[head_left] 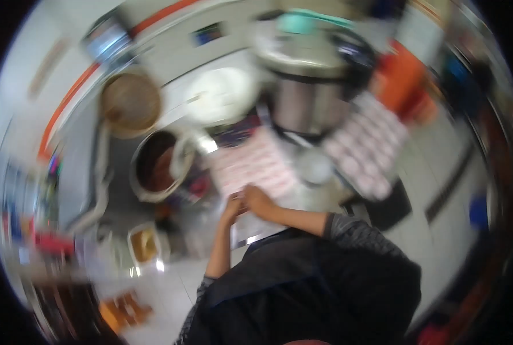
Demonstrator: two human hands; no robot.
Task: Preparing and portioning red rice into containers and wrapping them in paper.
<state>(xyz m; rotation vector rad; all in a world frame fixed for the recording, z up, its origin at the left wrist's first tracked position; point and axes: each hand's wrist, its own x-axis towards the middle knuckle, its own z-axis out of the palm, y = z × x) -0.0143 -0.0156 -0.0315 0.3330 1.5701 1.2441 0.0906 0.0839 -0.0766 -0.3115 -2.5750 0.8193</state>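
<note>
Both hands meet at the near edge of a tray with rows of pale pink pieces [255, 164], blurred by motion. My left hand [233, 209] has its fingers curled and pressed together. My right hand [260, 203] is closed too, its fingers touching the left ones. Whatever is pinched between them is too small and smeared to name. Left of the tray stands a round pot [139, 183] with reddish-brown contents, a pale handle-like shape lying over its right side. A small round grey cup [314, 166] sits right of the tray.
A second tray with rows of round pale pieces [367, 144] lies to the right. Behind are a large metal cooker [308, 100] topped by a teal utensil [298, 23], a white round dish [225, 92] and a brown bowl [131, 103]. A yellow-filled container [146, 244] stands left.
</note>
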